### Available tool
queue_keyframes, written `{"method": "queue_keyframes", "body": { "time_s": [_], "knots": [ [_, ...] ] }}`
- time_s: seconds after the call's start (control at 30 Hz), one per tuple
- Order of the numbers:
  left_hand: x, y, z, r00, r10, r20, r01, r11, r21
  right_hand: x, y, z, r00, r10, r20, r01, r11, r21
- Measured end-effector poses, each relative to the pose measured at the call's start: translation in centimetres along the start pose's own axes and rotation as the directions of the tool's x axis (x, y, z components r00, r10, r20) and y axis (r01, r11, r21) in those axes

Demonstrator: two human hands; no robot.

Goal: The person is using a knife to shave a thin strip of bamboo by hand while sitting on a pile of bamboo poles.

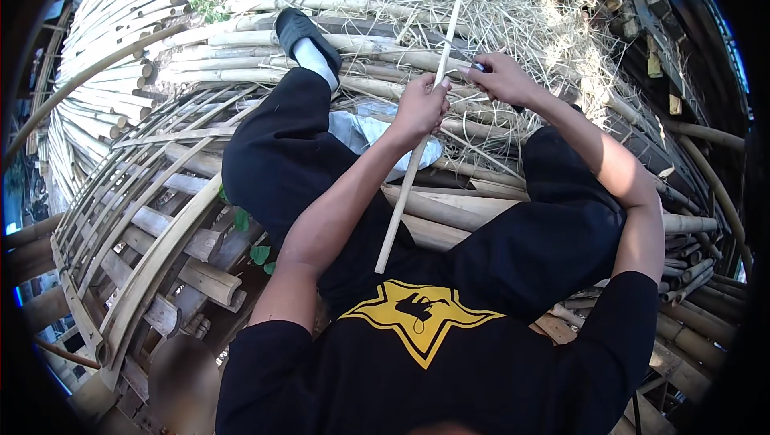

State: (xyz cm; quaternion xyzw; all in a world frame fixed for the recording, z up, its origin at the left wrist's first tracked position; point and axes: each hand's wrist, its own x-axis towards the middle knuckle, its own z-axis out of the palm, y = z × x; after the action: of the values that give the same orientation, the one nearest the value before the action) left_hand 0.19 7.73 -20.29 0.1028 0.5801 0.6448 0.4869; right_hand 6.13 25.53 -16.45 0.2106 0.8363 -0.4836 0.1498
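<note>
Gripping a long, straight, pale bamboo strip [405,192] in left hand [423,105], apparently a dark-handled metal knife [480,66] in right hand [511,82], above tan bamboo poles [365,50] and dry straw [553,42].

head | worn fisheye | faces down | near left hand [423,106], right hand [505,80]

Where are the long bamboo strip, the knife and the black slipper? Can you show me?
Bamboo strip [405,194]: head view, on its lower stretch.
Knife [461,52]: head view, on the thin blade.
Black slipper [297,28]: head view, on the top, over the toes.
</note>
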Motion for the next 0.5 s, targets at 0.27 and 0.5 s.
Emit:
{"method": "queue_keyframes", "body": {
  "time_s": [0.27,0.5],
  "knots": [
    [0.8,-0.9,-0.2,0.997,-0.056,0.055,0.055,0.998,0.012,1.3,3.3,0.0,0.971,-0.229,0.069,0.235,0.866,-0.441],
    [0.1,-0.4,-0.2,0.958,-0.243,0.151,0.241,0.970,0.032,0.0,2.9,-0.6,0.996,0.090,-0.001,-0.078,0.857,-0.509]
  ]
}}
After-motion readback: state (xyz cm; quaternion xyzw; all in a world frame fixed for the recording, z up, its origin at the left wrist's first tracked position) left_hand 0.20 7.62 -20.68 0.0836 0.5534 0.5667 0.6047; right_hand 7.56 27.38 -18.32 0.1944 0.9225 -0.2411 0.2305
